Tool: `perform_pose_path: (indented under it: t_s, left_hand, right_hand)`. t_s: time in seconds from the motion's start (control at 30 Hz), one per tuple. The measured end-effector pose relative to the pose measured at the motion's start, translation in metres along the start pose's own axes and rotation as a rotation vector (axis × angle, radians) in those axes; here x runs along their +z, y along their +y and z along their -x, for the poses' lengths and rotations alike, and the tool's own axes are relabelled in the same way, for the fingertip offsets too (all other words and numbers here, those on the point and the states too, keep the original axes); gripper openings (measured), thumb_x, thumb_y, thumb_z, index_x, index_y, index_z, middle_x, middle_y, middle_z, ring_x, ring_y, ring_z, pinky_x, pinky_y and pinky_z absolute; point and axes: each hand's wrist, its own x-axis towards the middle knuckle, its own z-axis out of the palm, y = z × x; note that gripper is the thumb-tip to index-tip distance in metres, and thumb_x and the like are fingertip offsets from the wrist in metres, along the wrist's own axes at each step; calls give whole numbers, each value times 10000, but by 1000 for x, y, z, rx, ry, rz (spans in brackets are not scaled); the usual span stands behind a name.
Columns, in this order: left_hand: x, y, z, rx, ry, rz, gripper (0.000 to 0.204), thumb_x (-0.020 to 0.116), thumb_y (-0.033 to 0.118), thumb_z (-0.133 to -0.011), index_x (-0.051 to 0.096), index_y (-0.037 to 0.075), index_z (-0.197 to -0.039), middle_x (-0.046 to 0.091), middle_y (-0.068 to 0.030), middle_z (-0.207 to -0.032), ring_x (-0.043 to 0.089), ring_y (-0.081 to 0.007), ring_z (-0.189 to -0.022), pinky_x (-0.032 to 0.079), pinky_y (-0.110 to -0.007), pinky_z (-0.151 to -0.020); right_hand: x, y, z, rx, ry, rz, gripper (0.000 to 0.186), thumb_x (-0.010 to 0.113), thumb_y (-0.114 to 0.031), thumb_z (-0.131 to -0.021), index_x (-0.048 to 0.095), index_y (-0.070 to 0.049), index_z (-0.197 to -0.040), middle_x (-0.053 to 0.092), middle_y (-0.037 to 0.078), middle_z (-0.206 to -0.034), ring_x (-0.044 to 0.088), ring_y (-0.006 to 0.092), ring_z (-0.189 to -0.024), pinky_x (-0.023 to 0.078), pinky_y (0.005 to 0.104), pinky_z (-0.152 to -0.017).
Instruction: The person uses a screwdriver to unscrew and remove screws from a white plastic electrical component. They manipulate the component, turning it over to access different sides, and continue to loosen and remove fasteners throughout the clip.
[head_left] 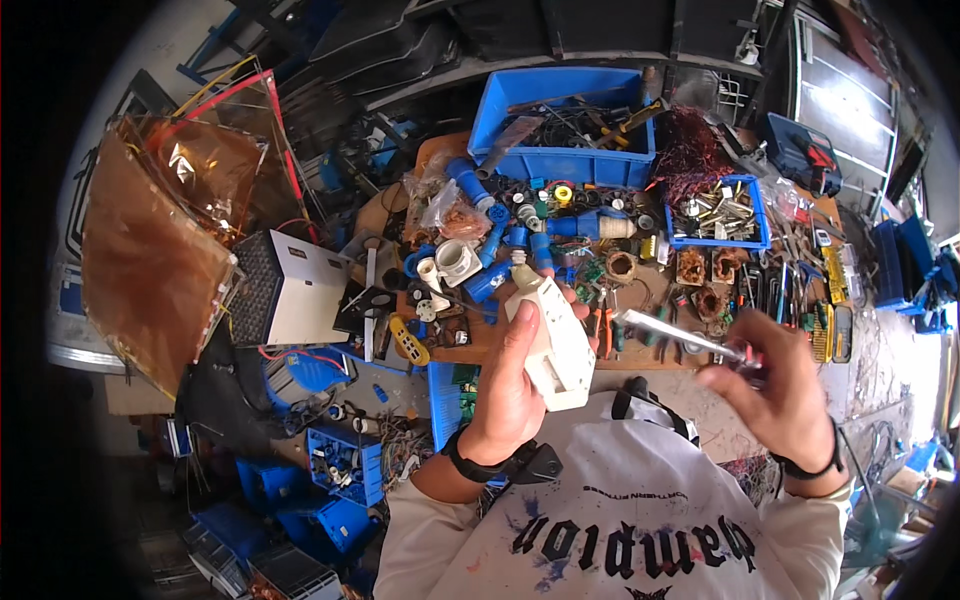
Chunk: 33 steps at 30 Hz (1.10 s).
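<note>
My left hand [500, 395] is wrapped round a cream plastic housing [558, 350], an elongated, angular shell with small slots in its side. It is held up in front of my chest, tilted, with its narrow end away from me. My right hand [780, 385] grips a screwdriver [682, 334] by its handle, which the fingers mostly hide. The silver shaft points left toward the housing but stays apart from it. This hand and the tool are slightly smeared by motion.
A cluttered wooden bench lies beyond my hands. Blue pipe fittings [580, 226], a white cup-like part [455, 262] and copper coils [690, 266] cover it. Behind stand a large blue bin [560, 165] of tools and a small blue crate [755, 240] of metal parts. A yellow power strip [409, 340] lies left.
</note>
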Motion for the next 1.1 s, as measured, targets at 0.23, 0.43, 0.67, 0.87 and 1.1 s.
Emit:
perform_pose_path:
  t_s: [0.23, 0.43, 0.67, 0.87, 1.1]
  left_hand:
    - [20, -13, -11, -34, 34, -83, 451, 409, 323, -1031, 386, 30, -1373, 547, -81, -1229, 548, -208, -1140, 442, -380, -978]
    - [23, -17, -6, 78, -119, -243, 488, 527, 177, -993, 335, 20, -1413, 519, -77, -1274, 511, -179, -1180, 400, -365, -1016]
    - [17, -18, -6, 92, -125, -238, 491, 652, 104, -915, 372, 46, -1314, 543, -100, -1230, 552, -162, -1126, 461, -323, -954]
    - [10, -24, -7, 192, -194, -285, 544, 660, 33, -888, 343, 25, -1331, 517, -131, -1287, 568, -181, -1118, 502, -321, -928]
    - [6, -25, -3, 247, -214, -390, 587, 665, 47, -885, 308, 37, -1351, 493, -159, -1292, 575, -214, -1115, 515, -331, -910]
  right_hand:
    - [55, 10, -29, 12, -28, -434, 439, 845, -250, -723, 612, 28, -969, 628, 113, -954, 593, 170, -759, 502, 299, -692]
    - [70, 17, -27, -60, 45, -459, 273, 714, -162, -825, 613, 26, -995, 560, 75, -609, 479, 119, -522, 430, 309, -514]
    - [83, 31, -24, -187, 104, -468, 229, 697, -172, -841, 570, 15, -878, 594, 120, -648, 536, 155, -513, 455, 316, -515]
    - [84, 30, -22, -233, 89, -356, 263, 683, -213, -853, 536, -6, -920, 607, 147, -672, 642, 282, -580, 501, 357, -551]
    - [85, 39, -20, -329, 79, -318, 361, 700, -317, -861, 490, -35, -943, 612, 157, -709, 641, 350, -633, 508, 376, -560]
